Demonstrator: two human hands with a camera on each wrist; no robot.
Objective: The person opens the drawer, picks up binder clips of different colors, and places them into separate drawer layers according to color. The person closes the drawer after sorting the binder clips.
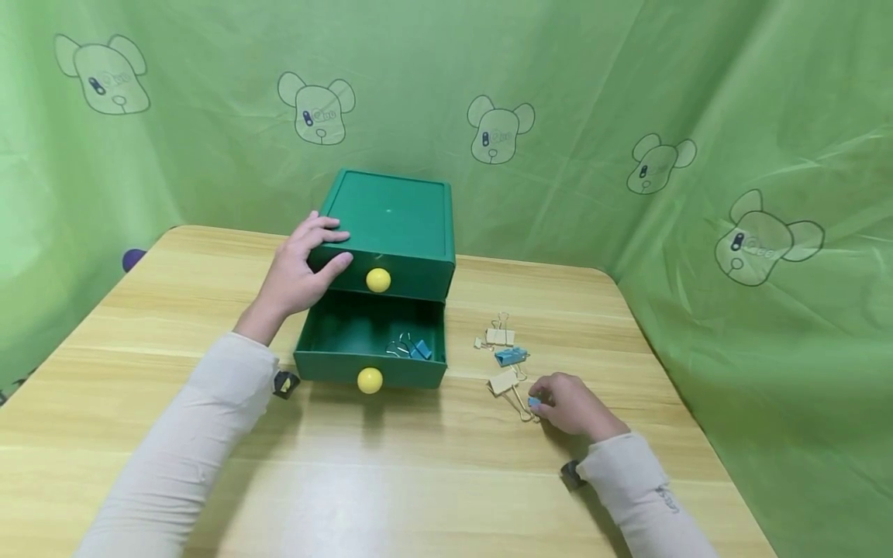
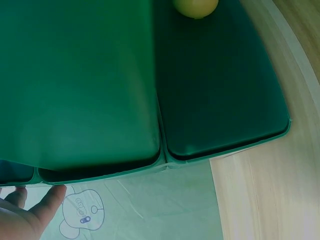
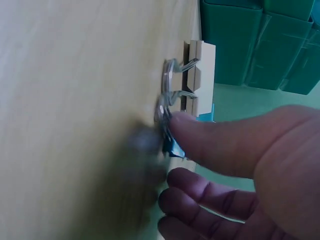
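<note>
Resting left hand (image 1: 296, 267), head view: fingers lie spread over the top left edge of the green cabinet (image 1: 394, 213), thumb at its front edge; this grip is relaxed.
Lower drawer (image 1: 324, 369), head view: pulled out beneath the closed upper drawer (image 1: 418, 285); a blue binder clip (image 1: 421, 349) lies inside, toward the right.
Right hand (image 1: 572, 404), head view: down at the table (image 1: 349, 480), thumb and fingers about a small blue clip (image 1: 534, 402), right of the drawers.
Loose clips, head view: a large cream clip (image 1: 504, 381) sits just beside the hand; behind it come a medium blue clip (image 1: 512, 356), a cream clip (image 1: 500, 336) and a tiny cream clip (image 1: 477, 342).
Cabinet edge, left wrist view: left fingertips meet it at lower left; most of the hand is cut off.
Small blue clip, right wrist view: just under the thumb, other fingers curled nearby; whether this grip pinches it, I cannot tell.
</note>
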